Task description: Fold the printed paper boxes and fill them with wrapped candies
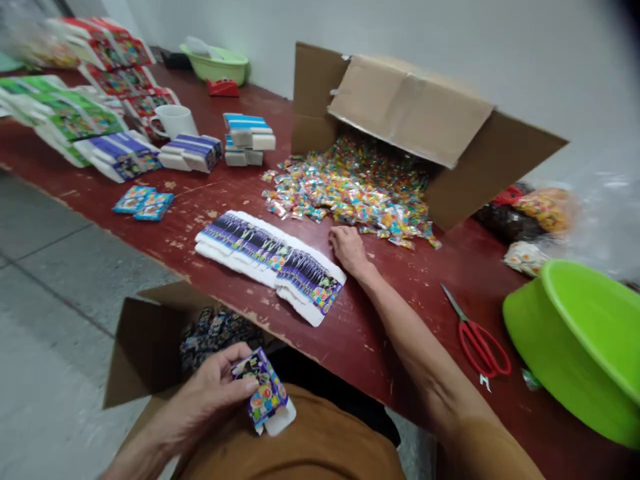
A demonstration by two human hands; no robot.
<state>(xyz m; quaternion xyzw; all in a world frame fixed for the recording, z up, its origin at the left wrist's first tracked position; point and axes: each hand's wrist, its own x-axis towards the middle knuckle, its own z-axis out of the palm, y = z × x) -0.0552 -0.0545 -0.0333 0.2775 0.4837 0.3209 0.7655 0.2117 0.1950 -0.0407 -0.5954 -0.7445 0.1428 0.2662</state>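
"Purple box, can you see where that is?"

"Down at the person's lap, off the near edge of the red table, a white end flap sticking out. The left hand has it clamped, thumb across the printed face."

"And the right hand?"

"On the table, fingers curled, between the overlapping flat cartons and the wrapped candies. Can't tell from here whether the fingertips are closed on anything."

"Those candies are spilling from the big cardboard box, aren't they?"

"They are. Red-handled scissors lie near the green basin, and dark packets fill an open carton below the table edge"
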